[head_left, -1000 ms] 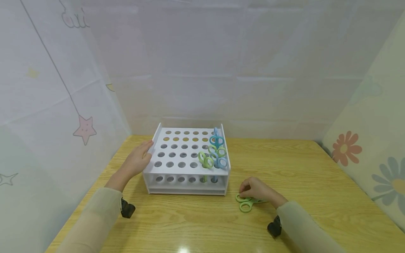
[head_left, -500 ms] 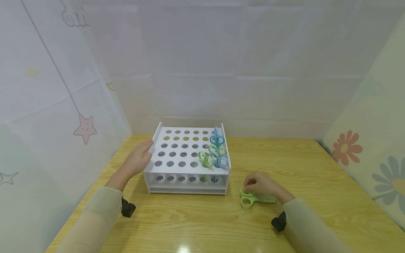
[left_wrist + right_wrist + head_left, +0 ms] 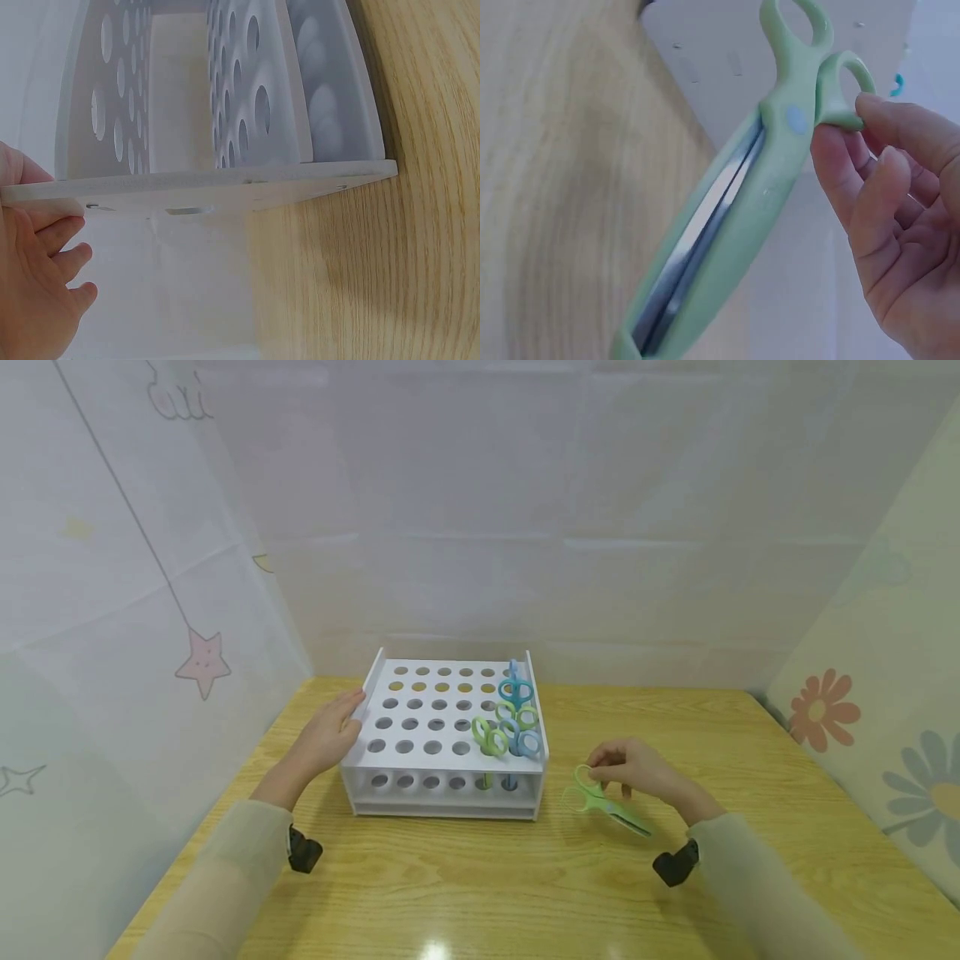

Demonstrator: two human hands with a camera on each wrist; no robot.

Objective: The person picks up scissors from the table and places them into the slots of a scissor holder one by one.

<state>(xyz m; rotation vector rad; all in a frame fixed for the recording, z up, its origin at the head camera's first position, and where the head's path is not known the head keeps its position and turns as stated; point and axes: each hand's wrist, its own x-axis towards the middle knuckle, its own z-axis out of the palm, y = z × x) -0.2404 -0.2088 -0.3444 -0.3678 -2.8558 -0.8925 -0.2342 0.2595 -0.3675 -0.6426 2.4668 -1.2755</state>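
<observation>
My left hand (image 3: 324, 735) grips the left side panel of a white rack (image 3: 442, 758) with rows of round holes. In the left wrist view, the hand (image 3: 37, 277) has digits on both faces of that panel (image 3: 225, 187). To the right of the rack, my right hand (image 3: 637, 770) pinches one handle loop of light green scissors (image 3: 609, 806), held tilted with the blades slanting down to the right. Close up in the right wrist view, thumb and finger hold the loop of the scissors (image 3: 780, 165); metal blades show between green plastic covers.
Several scissors stand in the rack's right-hand holes: green ones (image 3: 489, 739), light blue ones (image 3: 528, 743) and teal ones (image 3: 515, 692) among them. The wooden table (image 3: 465, 885) is bounded by a pale cloth backdrop (image 3: 450, 568) at the back and sides.
My right hand has raised the green scissors off the table and moved slightly right and farther back, their blades now tipping down. The left hand stays at the rack.
</observation>
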